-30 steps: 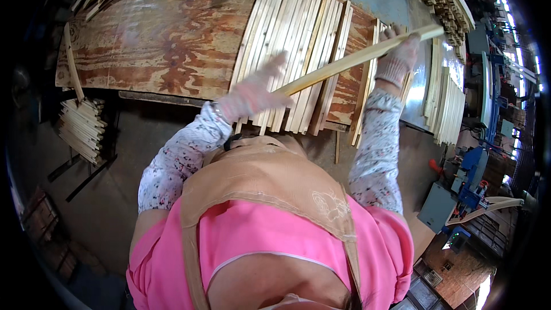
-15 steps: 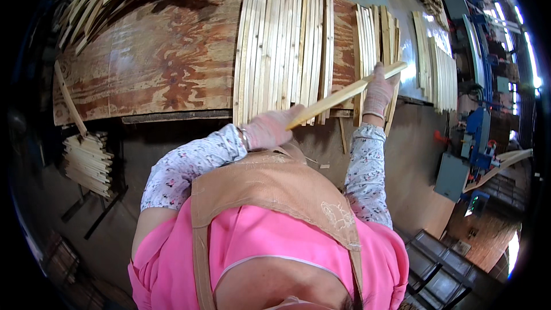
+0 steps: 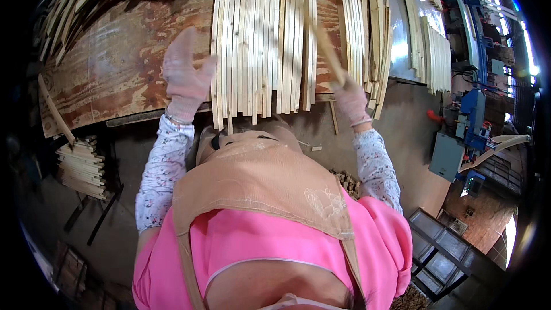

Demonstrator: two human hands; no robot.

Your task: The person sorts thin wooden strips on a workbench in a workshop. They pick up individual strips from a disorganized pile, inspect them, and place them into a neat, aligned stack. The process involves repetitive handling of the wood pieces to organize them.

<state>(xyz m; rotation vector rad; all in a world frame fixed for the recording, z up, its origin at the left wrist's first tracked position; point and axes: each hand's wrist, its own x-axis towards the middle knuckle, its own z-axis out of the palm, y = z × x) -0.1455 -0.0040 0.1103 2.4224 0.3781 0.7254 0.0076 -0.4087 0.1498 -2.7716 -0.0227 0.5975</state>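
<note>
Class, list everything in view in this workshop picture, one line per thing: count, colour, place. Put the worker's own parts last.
Table: one, brown, ahead of the worker
Row of strips: over ten, pale wood, mid-table
Smaller strip group: several, pale wood, right of the row
Far strip group: several, pale wood, farther right
Heap of strips: many, pale wood, upper left
Stack of strips: many, pale wood, lower left
Machine: at least one, blue, right side
Apron: one, tan, over the shirt
Shirt: one, pink, on the worker
Held strip: one, pale wood, in the right hand
Left hand: one, pinkish glove, open, left of the row
Right hand: one, pinkish glove, gripping the held strip
</note>
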